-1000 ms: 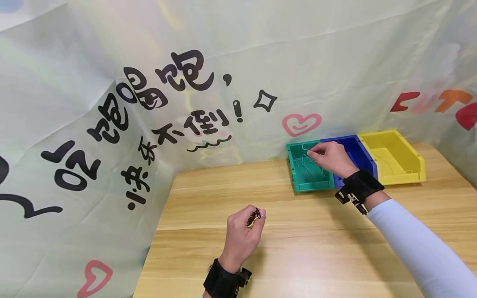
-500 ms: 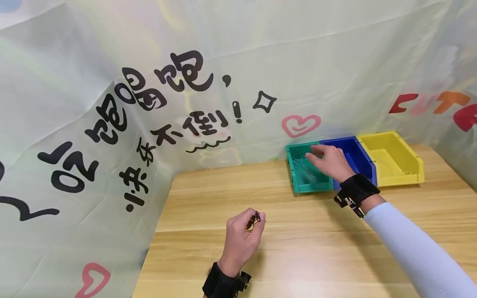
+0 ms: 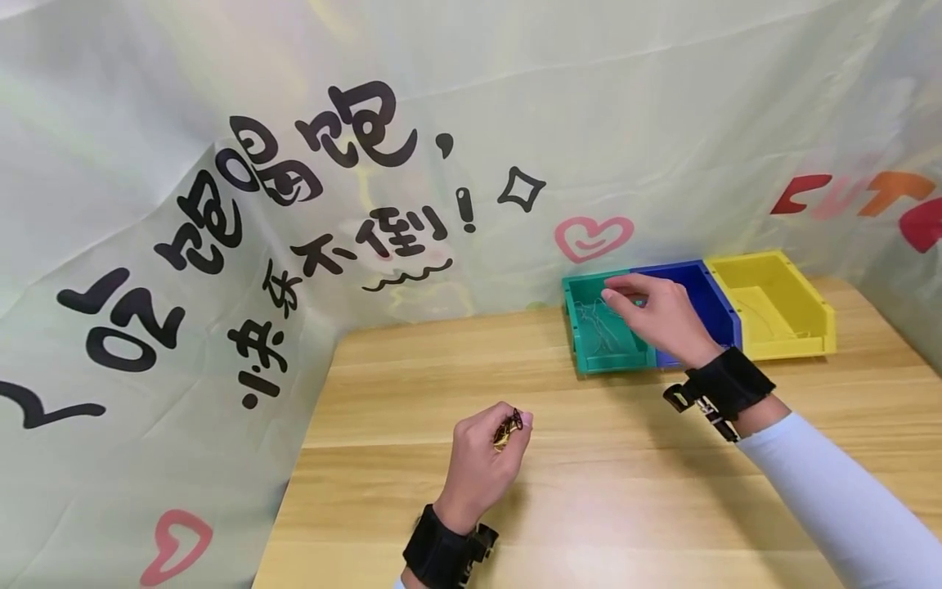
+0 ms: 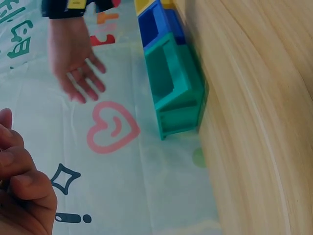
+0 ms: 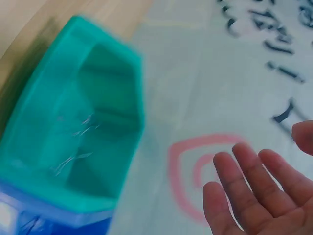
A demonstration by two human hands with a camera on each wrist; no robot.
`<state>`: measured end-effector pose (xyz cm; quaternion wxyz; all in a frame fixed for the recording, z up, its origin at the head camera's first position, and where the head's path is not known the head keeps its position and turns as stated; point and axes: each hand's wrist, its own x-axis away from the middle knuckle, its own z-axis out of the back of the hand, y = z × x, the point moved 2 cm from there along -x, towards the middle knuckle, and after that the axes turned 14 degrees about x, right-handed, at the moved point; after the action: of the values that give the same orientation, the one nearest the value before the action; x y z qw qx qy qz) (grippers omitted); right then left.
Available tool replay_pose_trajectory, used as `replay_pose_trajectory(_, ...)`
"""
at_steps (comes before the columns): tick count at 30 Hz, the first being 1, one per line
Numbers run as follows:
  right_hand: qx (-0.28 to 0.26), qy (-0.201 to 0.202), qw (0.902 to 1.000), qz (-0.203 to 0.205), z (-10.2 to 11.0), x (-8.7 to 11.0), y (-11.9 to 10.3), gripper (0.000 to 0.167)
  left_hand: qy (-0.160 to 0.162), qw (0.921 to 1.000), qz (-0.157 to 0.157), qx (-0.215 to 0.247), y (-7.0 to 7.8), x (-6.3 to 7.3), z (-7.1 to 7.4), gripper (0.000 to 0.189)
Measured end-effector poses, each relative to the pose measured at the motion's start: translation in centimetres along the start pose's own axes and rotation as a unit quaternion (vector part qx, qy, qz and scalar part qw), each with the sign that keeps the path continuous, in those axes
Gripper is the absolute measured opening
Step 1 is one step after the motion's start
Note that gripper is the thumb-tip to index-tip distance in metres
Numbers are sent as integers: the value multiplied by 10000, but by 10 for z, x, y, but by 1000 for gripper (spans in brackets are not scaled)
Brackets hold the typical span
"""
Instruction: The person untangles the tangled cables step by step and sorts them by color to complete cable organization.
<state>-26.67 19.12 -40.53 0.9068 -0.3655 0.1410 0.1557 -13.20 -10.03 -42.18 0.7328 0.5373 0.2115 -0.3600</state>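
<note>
My left hand (image 3: 482, 466) is curled above the table in the head view, gripping a bunch of small black and gold metal pieces (image 3: 508, 429); in the left wrist view its curled fingers (image 4: 32, 191) hide most of them. Over the green bin (image 3: 618, 361) and the blue bin (image 3: 728, 319) hovers my right hand (image 3: 666, 319), its palm bare and fingers apart in the right wrist view, where the hand (image 5: 264, 205) holds nothing. Several thin silver wire pieces (image 3: 599, 323) lie in the green bin.
A yellow bin (image 3: 798, 348) stands to the right of the blue one, all three bins side by side at the table's back edge. A printed cloth (image 3: 471, 74) hangs behind and at the sides of the wooden table (image 3: 412, 384).
A second ago my right hand pinched a thin wire piece over the green bin; it has let go, and the fingers have spread. My left hand has kept its grip, nearly still.
</note>
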Motion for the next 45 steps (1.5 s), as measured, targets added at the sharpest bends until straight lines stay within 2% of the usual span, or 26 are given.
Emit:
replay_pose_trajectory(2,-120,60,9995,285,-1,3,-13,37,9,10000,-1,16,0,-1,0,21)
replay_pose_trajectory(3,21,92,9995,292,7,8,-43,36,18,10000,-1,17,0,-2,0,21)
replay_pose_trajectory(4,-230,40,9982,552,-4,4,-26,38,28,10000,1,17,0,-2,0,21)
replay_pose_trajectory(10,-232,-144,9925,1194,-16,11,-56,31,31,10000,70,11,1,-4,0,23)
replay_pose_trajectory(11,11,-131,9933,1149,-8,17,-85,26,22,10000,88,6,1,-4,0,23)
replay_pose_trajectory(14,98,-259,9883,1497,-13,23,-102,22,6,9999,112,-5,1,-6,0,23)
replay_pose_trajectory(17,-51,-571,9768,2062,-21,33,-118,22,10,10000,69,-18,1,-7,1,22)
replay_pose_trajectory(21,-515,-969,9468,3026,-34,47,-133,25,-10,9999,-67,-127,2,-8,2,14)
replay_pose_trajectory(22,-624,-994,9403,3194,-37,50,-135,24,-24,9998,-75,-172,2,-8,2,12)
replay_pose_trajectory(24,-798,-960,9343,3340,-41,53,-138,16,-83,9995,-30,-289,2,-8,3,12)
replay_pose_trajectory(26,-953,-899,9340,3324,-44,54,-138,11,-177,9989,44,-428,1,-7,2,15)
replay_pose_trajectory(30,-1126,-865,9427,3018,-44,53,-132,14,-424,9964,156,-713,-1,-4,1,24)
replay_pose_trajectory(33,-1232,-668,9558,2586,-37,50,-123,16,-530,9955,246,-752,-1,-1,1,29)
replay_pose_trajectory(36,-1407,-71,9737,1791,-23,47,-109,17,-514,9960,392,-612,-1,1,3,34)
replay_pose_trajectory(38,-1519,185,9802,1258,-11,47,-99,15,-481,9966,511,-425,-1,3,3,34)
replay_pose_trajectory(41,-1534,188,9848,791,2,50,-88,10,-353,9971,669,-111,-2,3,3,25)
replay_pose_trajectory(45,-1661,-10,9847,523,13,55,-79,8,-244,9977,625,73,-3,1,2,10)
